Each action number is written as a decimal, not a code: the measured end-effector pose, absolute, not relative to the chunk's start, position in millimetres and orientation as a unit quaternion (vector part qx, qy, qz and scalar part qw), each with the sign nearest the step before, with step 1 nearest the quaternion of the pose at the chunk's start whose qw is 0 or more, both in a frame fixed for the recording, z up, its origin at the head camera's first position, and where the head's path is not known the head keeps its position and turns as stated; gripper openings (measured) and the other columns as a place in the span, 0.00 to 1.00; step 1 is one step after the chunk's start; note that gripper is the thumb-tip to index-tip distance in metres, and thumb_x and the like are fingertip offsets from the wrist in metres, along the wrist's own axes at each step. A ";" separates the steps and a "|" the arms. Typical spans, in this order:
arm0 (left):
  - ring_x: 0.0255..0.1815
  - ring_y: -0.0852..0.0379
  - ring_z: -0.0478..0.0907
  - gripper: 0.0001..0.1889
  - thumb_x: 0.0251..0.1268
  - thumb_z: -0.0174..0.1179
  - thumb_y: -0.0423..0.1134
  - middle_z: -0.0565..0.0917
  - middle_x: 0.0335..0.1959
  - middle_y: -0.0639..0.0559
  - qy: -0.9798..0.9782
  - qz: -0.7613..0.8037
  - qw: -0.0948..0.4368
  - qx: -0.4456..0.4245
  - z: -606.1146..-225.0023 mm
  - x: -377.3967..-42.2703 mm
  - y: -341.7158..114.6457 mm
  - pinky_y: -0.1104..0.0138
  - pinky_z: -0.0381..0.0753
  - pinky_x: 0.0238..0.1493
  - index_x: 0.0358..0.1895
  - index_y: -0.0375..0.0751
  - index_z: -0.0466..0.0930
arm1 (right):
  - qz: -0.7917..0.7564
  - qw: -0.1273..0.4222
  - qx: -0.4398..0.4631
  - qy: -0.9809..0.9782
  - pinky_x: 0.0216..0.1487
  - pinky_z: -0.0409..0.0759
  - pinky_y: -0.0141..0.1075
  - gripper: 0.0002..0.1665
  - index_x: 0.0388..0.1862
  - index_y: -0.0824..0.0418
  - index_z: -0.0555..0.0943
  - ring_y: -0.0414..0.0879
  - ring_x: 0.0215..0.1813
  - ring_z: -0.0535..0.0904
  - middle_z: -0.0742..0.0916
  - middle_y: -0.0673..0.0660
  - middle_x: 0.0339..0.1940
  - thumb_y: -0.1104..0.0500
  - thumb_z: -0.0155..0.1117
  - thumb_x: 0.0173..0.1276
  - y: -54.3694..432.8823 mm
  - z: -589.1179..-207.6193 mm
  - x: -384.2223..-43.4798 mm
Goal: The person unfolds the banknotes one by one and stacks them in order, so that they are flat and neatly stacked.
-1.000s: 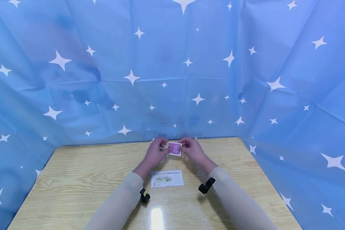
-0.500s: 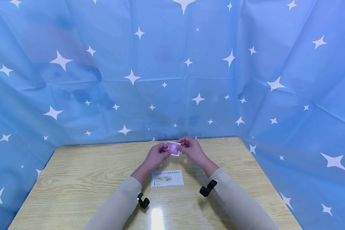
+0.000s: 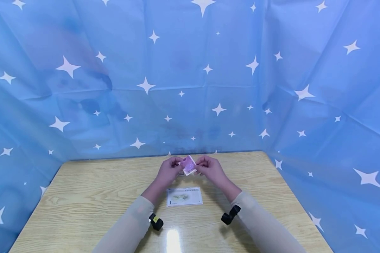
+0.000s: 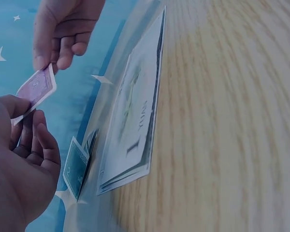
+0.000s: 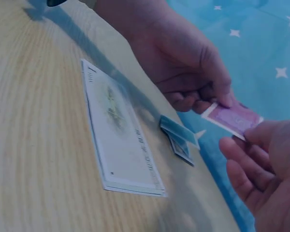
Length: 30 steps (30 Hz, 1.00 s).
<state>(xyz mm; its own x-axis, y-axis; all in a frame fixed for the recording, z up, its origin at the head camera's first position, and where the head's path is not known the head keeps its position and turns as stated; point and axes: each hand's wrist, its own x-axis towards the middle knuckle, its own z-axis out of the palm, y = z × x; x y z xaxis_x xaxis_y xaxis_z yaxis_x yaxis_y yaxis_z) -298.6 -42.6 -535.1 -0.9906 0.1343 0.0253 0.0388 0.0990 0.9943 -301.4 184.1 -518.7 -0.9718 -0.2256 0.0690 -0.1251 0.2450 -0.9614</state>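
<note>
Fingers of left hand and right hand pinch a pink note beyond a white note, near a folded green note, forearms angled inward.

White note (layered edge) flat on wood tbl. Rel. to it in R-wrist cam: folded teal note just right, apart; pink note farther right, pinched btwn L hand & R hand; starry backdrop far right.

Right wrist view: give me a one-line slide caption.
Left hand and right hand pinch a pink note, with a folded green note and white paper on the table.
</note>
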 end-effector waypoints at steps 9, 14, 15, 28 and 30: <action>0.37 0.55 0.74 0.06 0.80 0.66 0.34 0.80 0.38 0.49 0.737 0.672 0.036 0.064 -528.4 -293.6 -45.5 0.67 0.76 0.34 0.52 0.37 0.88 | -0.576 0.028 -0.112 0.809 0.49 0.88 0.60 0.10 0.52 0.65 0.86 0.61 0.44 0.89 0.91 0.65 0.44 0.60 0.73 0.80 177.3 -512.4 -300.2; 0.37 0.55 0.74 0.06 0.81 0.66 0.35 0.80 0.38 0.51 0.742 0.662 0.052 0.090 -528.6 -291.0 -43.8 0.66 0.76 0.37 0.51 0.37 0.87 | -0.557 0.040 -0.132 0.819 0.47 0.87 0.51 0.08 0.52 0.61 0.88 0.55 0.44 0.85 0.91 0.62 0.46 0.58 0.72 0.81 172.1 -504.6 -306.2; 0.37 0.55 0.74 0.06 0.81 0.66 0.35 0.81 0.37 0.51 0.744 0.659 0.054 0.096 -528.3 -290.3 -43.4 0.66 0.76 0.37 0.51 0.37 0.87 | -0.556 0.044 -0.135 0.819 0.44 0.86 0.47 0.07 0.51 0.61 0.89 0.54 0.42 0.83 0.91 0.60 0.44 0.59 0.72 0.81 171.5 -503.9 -307.0; 0.44 0.52 0.86 0.10 0.80 0.65 0.34 0.87 0.46 0.45 0.723 0.675 0.109 0.101 -540.2 -288.2 -45.4 0.53 0.89 0.52 0.56 0.32 0.84 | -0.598 0.011 -0.116 0.793 0.46 0.90 0.56 0.04 0.46 0.68 0.88 0.48 0.37 0.86 0.93 0.56 0.38 0.66 0.71 0.78 166.3 -503.1 -303.6; 0.43 0.53 0.86 0.09 0.80 0.65 0.34 0.87 0.45 0.46 0.721 0.676 0.107 0.105 -542.5 -288.3 -45.3 0.53 0.89 0.52 0.54 0.33 0.85 | -0.605 0.009 -0.108 0.789 0.48 0.89 0.61 0.04 0.45 0.67 0.88 0.51 0.37 0.87 0.93 0.56 0.38 0.65 0.72 0.78 165.7 -502.0 -302.1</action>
